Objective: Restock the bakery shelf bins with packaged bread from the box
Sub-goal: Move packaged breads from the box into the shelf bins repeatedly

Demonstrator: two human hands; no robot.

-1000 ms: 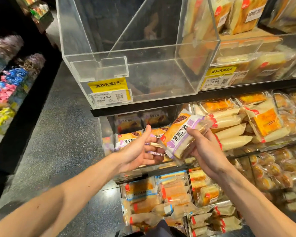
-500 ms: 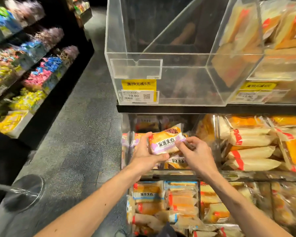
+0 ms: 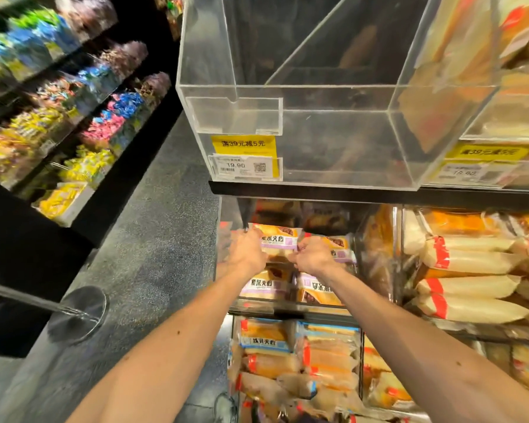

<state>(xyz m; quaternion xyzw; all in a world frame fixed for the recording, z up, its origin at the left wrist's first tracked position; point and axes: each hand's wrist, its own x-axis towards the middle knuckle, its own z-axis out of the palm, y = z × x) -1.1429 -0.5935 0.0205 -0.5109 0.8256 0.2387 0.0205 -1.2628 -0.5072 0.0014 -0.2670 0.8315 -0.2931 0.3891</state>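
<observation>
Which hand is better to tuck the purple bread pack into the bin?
Probably the left hand: it grips the whole left end of the purple bread pack, while the right hand only pinches the lower right corner.

Left hand (image 3: 248, 250) and right hand (image 3: 313, 254) reach forward, both gripping.

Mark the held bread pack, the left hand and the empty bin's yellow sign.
bread pack (image 3: 278, 240), head view, on its purple label.
left hand (image 3: 247, 251), head view, on the back of the hand.
yellow sign (image 3: 243, 144), head view, on its printed middle.
</observation>
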